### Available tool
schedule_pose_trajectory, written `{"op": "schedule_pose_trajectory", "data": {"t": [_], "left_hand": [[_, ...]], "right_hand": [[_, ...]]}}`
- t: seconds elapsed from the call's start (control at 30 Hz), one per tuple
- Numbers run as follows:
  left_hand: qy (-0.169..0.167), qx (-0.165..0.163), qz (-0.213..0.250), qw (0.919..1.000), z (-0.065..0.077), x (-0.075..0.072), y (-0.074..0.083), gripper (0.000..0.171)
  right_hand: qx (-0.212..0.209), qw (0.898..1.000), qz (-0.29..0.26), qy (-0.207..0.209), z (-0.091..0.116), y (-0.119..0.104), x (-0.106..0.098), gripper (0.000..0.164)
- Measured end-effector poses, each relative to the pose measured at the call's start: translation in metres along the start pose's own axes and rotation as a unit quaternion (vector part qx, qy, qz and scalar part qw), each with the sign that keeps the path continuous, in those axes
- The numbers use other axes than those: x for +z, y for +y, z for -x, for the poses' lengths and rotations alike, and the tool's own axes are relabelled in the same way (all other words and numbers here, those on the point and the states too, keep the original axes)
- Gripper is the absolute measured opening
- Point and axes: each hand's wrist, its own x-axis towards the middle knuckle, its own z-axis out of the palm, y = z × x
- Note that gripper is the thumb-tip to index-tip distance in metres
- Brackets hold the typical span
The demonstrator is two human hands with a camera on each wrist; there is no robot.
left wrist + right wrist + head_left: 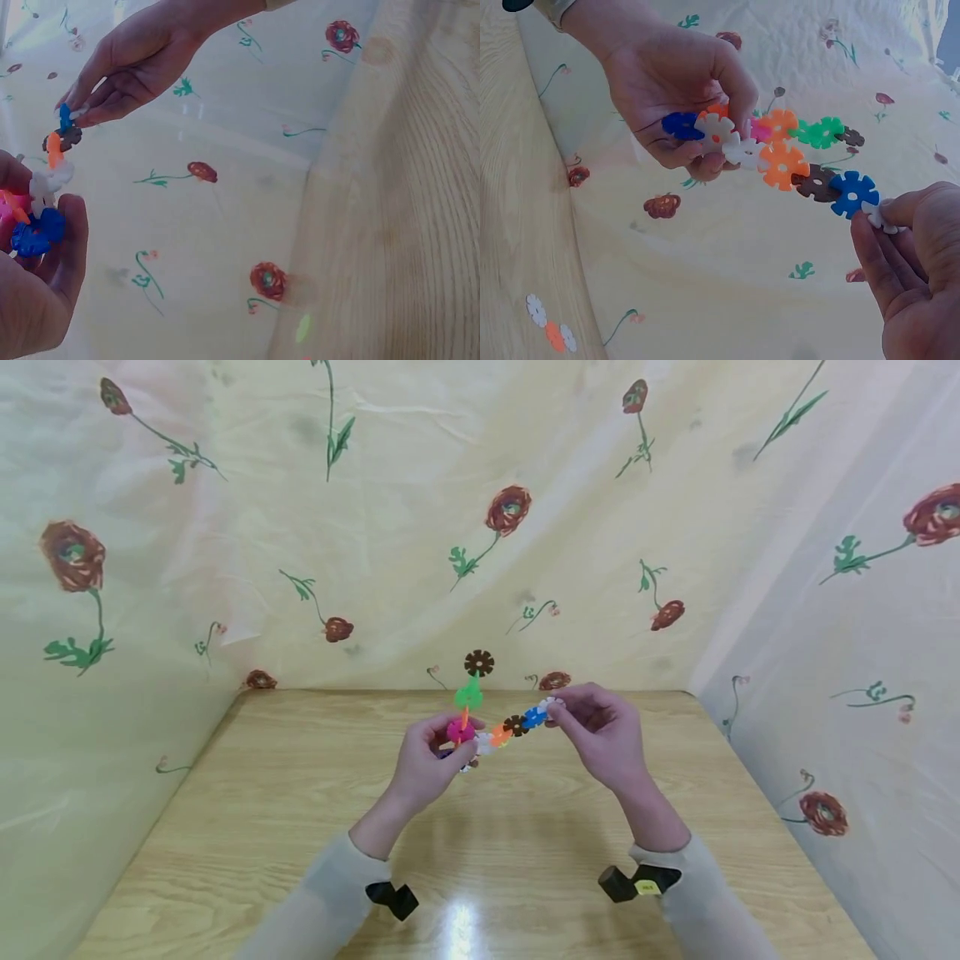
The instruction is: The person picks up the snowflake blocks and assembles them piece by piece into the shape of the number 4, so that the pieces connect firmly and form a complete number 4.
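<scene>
Both hands hold up one chain of small notched plastic discs, interlocked at their slots. Around its middle curl the fingers of my left hand (427, 760), near a pink disc (461, 731), a dark blue disc (681, 126) and white discs (717, 133). One branch rises through orange and green discs (469, 695) to a brown disc (479, 663) at its tip. The other runs rightward through an orange disc (784, 166), a brown disc (815, 183) and a blue disc (854, 194). At that end, my right hand (603, 735) pinches a white disc (880, 216) between thumb and fingers.
A wood-grain table (495, 843) lies beneath the hands. Flower-printed cloth (405, 527) walls it at the back and sides. In the right wrist view, white and orange discs (554, 336) lie on the tabletop. Each sleeve carries a black wrist device (641, 882).
</scene>
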Motion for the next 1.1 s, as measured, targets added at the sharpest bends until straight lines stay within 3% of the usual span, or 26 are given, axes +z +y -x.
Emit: {"op": "schedule_pose_trajectory", "data": {"t": [0.23,0.47,0.67,0.73,0.8,0.87,0.97,1.1], "left_hand": [[-0.029,-0.04,0.021,0.9986,0.0,0.003,-0.001,0.022],[0.001,-0.087,0.028,0.9958,0.0,0.001,-0.001,0.017],[0.043,-0.104,0.059,0.9919,-0.001,0.0,-0.001,0.014],[0.056,-0.105,0.083,0.9894,-0.001,0.001,-0.001,0.012],[0.065,-0.101,0.111,0.9865,-0.001,0.001,-0.001,0.01],[0.071,-0.096,0.136,0.9835,-0.002,0.002,0.0,0.007],[0.076,-0.094,0.167,0.9785,-0.002,0.002,0.003,0.003],[0.09,-0.101,0.175,0.9752,-0.003,0.004,0.004,0.011]], "right_hand": [[-0.007,1.0,-0.016,-0.005,-0.008,0.001,0.005,0.018],[-0.006,0.999,-0.032,-0.013,-0.009,0.007,0.009,0.022],[0.072,0.992,-0.082,-0.067,-0.005,0.044,0.012,0.023],[0.111,0.987,-0.076,-0.091,-0.003,0.06,0.015,0.027],[0.146,0.982,-0.034,-0.116,-0.001,0.076,0.02,0.028],[0.168,0.974,0.037,-0.15,0.002,0.094,0.026,0.027],[0.185,0.948,0.147,-0.212,0.009,0.121,0.036,0.028],[0.152,0.911,0.246,-0.293,0.017,0.143,0.048,0.04]]}}
